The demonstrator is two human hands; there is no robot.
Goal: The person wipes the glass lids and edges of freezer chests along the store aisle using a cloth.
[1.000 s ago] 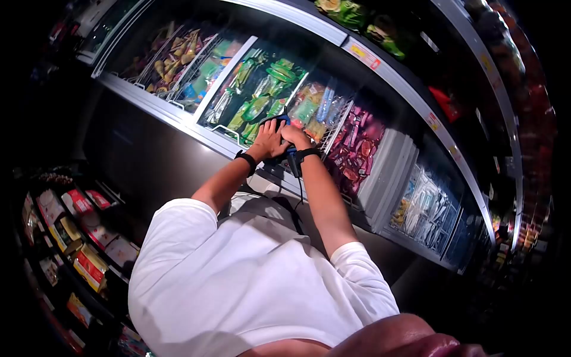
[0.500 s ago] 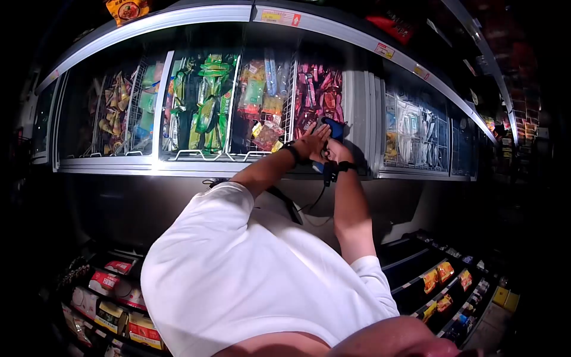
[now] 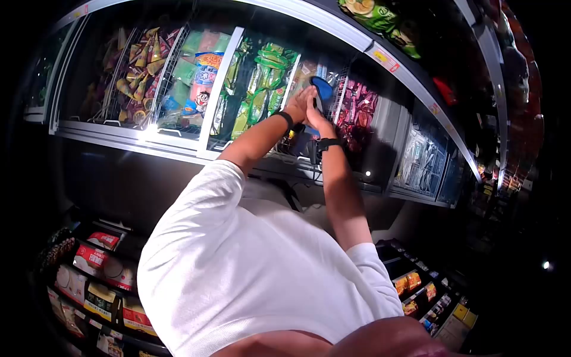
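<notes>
My left hand (image 3: pixel 297 106) and my right hand (image 3: pixel 316 119) are pressed together over the glass top of a freezer, the left fingers lying against the right hand. Past the fingertips shows a blue, rounded object (image 3: pixel 323 89) with a dark rim; both hands seem closed on it, though the grip is partly hidden. More blue shows below the wrists. Each wrist wears a black band. Under the glass near my hands lie green ice-pop packs (image 3: pixel 262 89) and dark pink packs (image 3: pixel 358 110).
Further left in the freezer (image 3: pixel 128 143) are wrapped ice-cream cones (image 3: pixel 143 68) and a bag with a cartoon face (image 3: pixel 204 83). Above runs a shelf edge with price tags (image 3: pixel 383 59). Shelves of boxed goods (image 3: pixel 89 259) stand behind me on both sides.
My view has turned and shifted left along the freezer. Both hands and the blue object have moved left, from over the pink packs towards the green ones.
</notes>
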